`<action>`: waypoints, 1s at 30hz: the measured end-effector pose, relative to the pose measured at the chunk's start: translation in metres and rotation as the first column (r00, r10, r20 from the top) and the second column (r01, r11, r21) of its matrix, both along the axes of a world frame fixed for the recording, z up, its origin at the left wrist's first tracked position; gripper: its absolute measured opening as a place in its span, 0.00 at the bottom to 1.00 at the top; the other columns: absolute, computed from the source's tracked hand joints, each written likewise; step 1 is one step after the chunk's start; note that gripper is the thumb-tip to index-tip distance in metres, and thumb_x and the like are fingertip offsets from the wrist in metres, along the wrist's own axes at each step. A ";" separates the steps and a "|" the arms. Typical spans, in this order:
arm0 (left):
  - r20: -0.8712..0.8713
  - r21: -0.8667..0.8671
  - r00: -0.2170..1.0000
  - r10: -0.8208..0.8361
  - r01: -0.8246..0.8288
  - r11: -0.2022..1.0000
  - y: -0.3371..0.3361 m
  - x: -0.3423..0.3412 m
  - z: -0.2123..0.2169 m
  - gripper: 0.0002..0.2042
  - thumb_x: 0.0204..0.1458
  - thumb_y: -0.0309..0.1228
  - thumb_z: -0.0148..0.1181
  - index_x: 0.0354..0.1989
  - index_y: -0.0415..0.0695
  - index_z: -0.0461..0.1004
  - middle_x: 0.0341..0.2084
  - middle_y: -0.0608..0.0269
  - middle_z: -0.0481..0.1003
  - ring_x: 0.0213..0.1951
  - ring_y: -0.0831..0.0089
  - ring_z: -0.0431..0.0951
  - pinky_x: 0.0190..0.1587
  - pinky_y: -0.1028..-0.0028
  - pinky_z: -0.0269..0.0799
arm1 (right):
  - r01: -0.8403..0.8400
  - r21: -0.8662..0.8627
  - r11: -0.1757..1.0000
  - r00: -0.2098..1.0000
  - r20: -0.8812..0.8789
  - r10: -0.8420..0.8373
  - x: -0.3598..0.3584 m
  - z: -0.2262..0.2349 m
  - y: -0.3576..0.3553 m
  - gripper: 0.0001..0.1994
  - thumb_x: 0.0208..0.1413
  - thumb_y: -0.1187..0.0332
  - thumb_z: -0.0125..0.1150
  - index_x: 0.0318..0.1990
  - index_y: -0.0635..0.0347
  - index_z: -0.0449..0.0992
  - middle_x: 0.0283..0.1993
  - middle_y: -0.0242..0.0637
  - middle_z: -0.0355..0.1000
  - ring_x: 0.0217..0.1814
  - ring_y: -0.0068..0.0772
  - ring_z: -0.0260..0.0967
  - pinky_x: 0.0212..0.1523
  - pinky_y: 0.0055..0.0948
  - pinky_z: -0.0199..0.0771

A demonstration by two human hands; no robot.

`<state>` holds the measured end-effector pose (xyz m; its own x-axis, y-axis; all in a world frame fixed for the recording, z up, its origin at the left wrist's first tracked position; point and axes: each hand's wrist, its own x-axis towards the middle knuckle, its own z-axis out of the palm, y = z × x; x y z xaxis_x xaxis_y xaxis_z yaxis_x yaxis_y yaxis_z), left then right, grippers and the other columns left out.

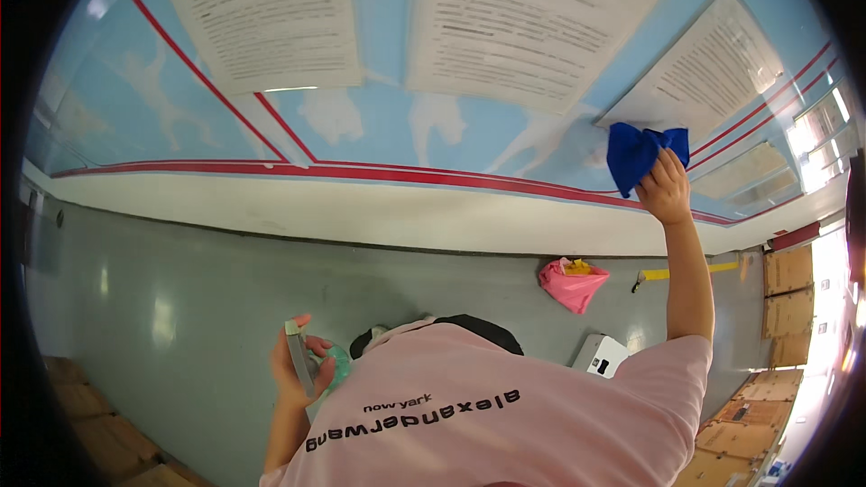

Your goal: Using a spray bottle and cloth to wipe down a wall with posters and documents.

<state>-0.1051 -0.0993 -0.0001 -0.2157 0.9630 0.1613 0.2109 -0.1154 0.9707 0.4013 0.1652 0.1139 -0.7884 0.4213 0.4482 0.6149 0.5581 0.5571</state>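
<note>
My right hand (665, 188) reaches out to the wall and presses a bunched blue cloth (633, 155) against it. The cloth lies just under the lower corner of a tilted printed sheet (708, 63), by the red stripes. Down at my left side, my left hand (290, 368) is closed around what looks like a spray bottle (337, 366), with a long grey head and a see-through green body. Part of that bottle is hidden by the fingers. The light blue wall panel (379, 140) carries white figure shapes and more printed sheets (262, 18).
On the grey floor (198, 280) near the wall sits a pink bag (574, 289) with something yellow in it. A white flat device (601, 356) lies closer to me. Yellow tape (690, 271) marks the floor. Cardboard boxes (787, 275) stand at the right, others (95, 424) at lower left.
</note>
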 end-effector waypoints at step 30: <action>-0.087 -0.190 0.994 0.071 -0.087 0.978 -0.010 0.087 0.011 0.31 0.33 0.25 0.62 0.51 0.36 0.59 0.18 0.65 0.68 0.27 0.70 0.73 0.38 0.70 0.68 | -0.069 0.202 0.977 0.845 -0.509 0.164 -0.042 -0.115 0.061 0.14 0.36 0.70 0.59 0.36 0.52 0.75 0.28 0.25 0.71 0.23 0.29 0.65 0.28 0.28 0.64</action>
<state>-0.0180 -0.1091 0.0111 -0.2864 0.9581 -0.0059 0.2892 0.0924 0.9528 0.3590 0.2265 -0.0010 -0.4568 0.2214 0.8616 0.7770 0.5709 0.2653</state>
